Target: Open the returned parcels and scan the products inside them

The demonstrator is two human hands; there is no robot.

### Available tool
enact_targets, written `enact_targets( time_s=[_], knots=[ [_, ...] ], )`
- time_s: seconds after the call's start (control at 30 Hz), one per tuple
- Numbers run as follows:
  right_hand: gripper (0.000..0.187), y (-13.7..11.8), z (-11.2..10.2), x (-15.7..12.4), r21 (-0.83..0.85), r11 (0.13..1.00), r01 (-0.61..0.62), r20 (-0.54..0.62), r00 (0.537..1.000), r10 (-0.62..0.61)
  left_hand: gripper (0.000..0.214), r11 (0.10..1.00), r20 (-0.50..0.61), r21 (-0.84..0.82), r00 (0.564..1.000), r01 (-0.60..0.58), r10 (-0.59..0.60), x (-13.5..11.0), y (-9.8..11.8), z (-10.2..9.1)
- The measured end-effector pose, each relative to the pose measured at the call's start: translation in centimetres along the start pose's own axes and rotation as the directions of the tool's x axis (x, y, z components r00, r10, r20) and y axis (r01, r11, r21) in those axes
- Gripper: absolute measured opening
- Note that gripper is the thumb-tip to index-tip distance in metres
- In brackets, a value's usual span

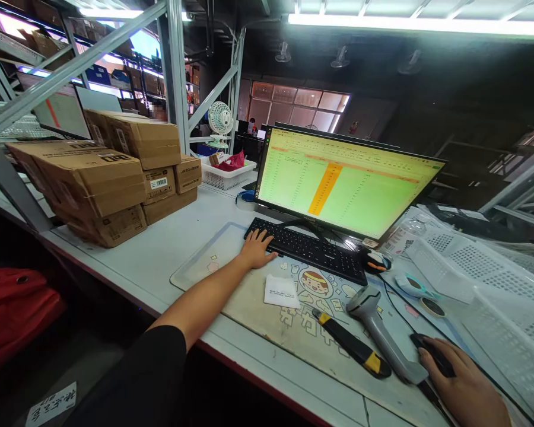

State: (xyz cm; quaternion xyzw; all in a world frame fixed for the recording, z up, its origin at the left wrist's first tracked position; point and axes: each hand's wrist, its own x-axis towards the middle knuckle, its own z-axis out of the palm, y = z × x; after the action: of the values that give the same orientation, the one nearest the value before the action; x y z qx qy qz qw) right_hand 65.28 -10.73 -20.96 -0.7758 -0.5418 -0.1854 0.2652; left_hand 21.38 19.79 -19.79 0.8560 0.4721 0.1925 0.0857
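Observation:
My left hand (256, 250) lies with fingers stretched over the left end of a black keyboard (311, 246). My right hand (465, 379) is wrapped over a black computer mouse (434, 354) at the lower right. Behind the keyboard stands a monitor (347, 184) with a spreadsheet on it, one column in orange. A patterned desk mat (249, 302) lies under the keyboard. On the mat are a small white paper slip (281, 292), a black and yellow utility knife (353, 344) and a grey barcode scanner (385, 335), close to my right hand.
Cardboard boxes (107, 178) are stacked at the left of the table (178, 237). A white basket (229, 175) with a pink item stands behind them, near a fan (221, 118). White plastic baskets (493, 290), a tape roll (432, 307) and cables are at the right.

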Motion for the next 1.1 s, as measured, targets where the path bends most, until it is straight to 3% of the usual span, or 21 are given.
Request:
enact_targets(
  time_s=[0.57, 1.1],
  knots=[
    [0.064, -0.4, -0.5, 0.2, 0.017, 0.999, -0.048, 0.129, 0.991, 0.045, 0.073, 1.0, -0.002, 0.007, 1.0, -0.016, 0.016, 0.1, -0.3, 0.2],
    [0.038, 0.4, 0.1, 0.4, 0.145, 0.989, 0.003, 0.06, 0.998, -0.012, 0.071, 1.0, -0.016, 0.008, 1.0, -0.005, 0.005, -0.2, 0.0, 0.0]
  ],
)
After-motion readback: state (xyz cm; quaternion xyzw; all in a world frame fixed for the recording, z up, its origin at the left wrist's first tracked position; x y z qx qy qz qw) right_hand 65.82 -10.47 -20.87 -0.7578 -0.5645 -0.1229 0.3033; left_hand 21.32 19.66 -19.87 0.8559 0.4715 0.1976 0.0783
